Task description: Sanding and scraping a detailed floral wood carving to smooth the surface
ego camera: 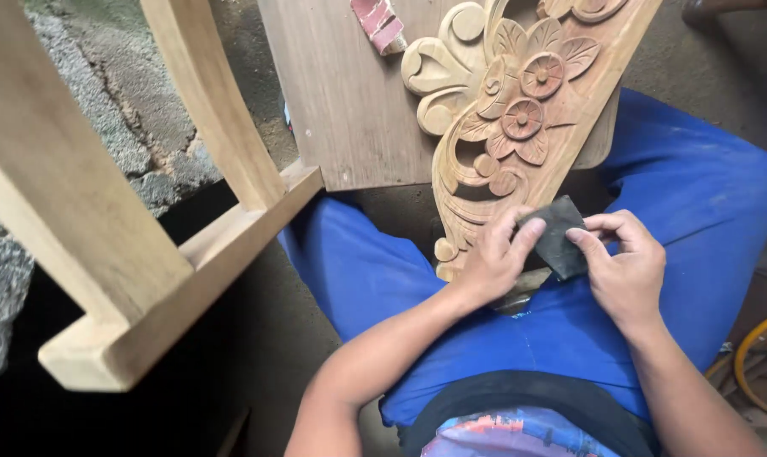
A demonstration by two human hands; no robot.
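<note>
While both my hands pinch the dark sandpaper sheet (560, 237) at the lower end of the carved floral panel (510, 127), left hand (493, 258) fingers clamped on its near edge, right hand (625, 267) on the far edge. Flowers above the sheet look fully cut and fairly smooth; I judge the scrolls by the sheet remain. Spare red sandpaper strip (379, 24) lies on the board (341, 110) beside the panel's top.

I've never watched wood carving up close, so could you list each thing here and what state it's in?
Carved floral panel: bare unfinished wood, propped on the person's lap, leaning on a flat board.
Dark abrasive sheet: pinched between both hands at the panel's lower end.
Left hand: grip shut on the sheet.
Right hand: grip shut on the sheet.
Red folded sheet: lying on the flat board.
Wooden frame: bare, untouched.
</note>
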